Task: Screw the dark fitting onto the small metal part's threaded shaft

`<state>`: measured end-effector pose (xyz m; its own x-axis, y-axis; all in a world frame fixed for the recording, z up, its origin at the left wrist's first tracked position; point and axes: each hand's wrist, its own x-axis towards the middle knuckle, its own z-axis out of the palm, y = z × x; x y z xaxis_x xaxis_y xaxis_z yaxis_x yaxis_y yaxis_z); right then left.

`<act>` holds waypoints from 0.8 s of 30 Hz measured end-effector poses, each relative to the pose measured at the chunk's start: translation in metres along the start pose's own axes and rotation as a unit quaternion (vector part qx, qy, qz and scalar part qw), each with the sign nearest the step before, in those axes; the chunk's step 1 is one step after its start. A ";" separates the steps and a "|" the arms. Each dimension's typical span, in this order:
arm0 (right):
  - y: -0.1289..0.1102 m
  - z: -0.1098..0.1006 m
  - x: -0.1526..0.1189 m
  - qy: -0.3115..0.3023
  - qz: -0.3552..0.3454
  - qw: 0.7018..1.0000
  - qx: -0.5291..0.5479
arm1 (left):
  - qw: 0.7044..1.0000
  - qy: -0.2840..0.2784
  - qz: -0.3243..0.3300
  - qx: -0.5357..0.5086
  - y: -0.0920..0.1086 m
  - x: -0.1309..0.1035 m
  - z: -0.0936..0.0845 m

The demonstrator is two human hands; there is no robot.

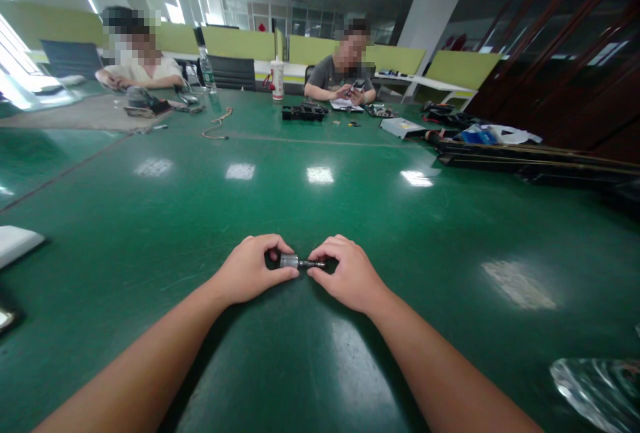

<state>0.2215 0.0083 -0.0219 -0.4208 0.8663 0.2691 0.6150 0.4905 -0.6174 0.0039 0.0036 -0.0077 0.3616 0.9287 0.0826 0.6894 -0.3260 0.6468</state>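
Note:
A small part with a silver cylinder and a thin dark shaft lies level between my two hands, at or just over the green tabletop. It looks like a little motor, though its exact kind is too small to make out. My left hand grips the silver end between thumb and fingers. On the shaft side, the thumb and curled fingers of my right hand pinch the dark end. The fingertips of both hands are close together but apart. My fingers hide some of the part.
Across the table sit two people, one holding a phone. A clear bottle, a white bottle, a cord, a black device and a silver box stand far off. Clear plastic lies near right; a white object at left.

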 end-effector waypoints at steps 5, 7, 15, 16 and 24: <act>0.003 -0.001 -0.001 0.013 0.008 1.000 -0.005 | 1.000 0.002 -0.009 -0.006 0.000 0.000 0.000; 0.004 -0.002 -0.001 0.012 0.007 1.000 -0.001 | 1.000 0.002 -0.012 -0.007 0.000 0.000 0.000; 0.018 -0.010 0.000 0.032 0.044 0.999 -0.005 | 1.000 0.005 -0.017 -0.015 -0.001 0.000 0.000; 0.019 -0.011 0.000 0.038 0.053 0.998 -0.004 | 1.000 0.007 -0.020 -0.018 -0.001 0.000 0.000; 0.017 -0.011 0.002 0.038 0.061 0.997 -0.012 | 0.999 0.009 -0.026 -0.027 -0.001 0.000 0.000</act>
<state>0.2388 0.0192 -0.0243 -0.2907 0.9241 0.2481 0.6751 0.3819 -0.6312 0.0033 0.0044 -0.0087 0.3151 0.9471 0.0610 0.6723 -0.2681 0.6900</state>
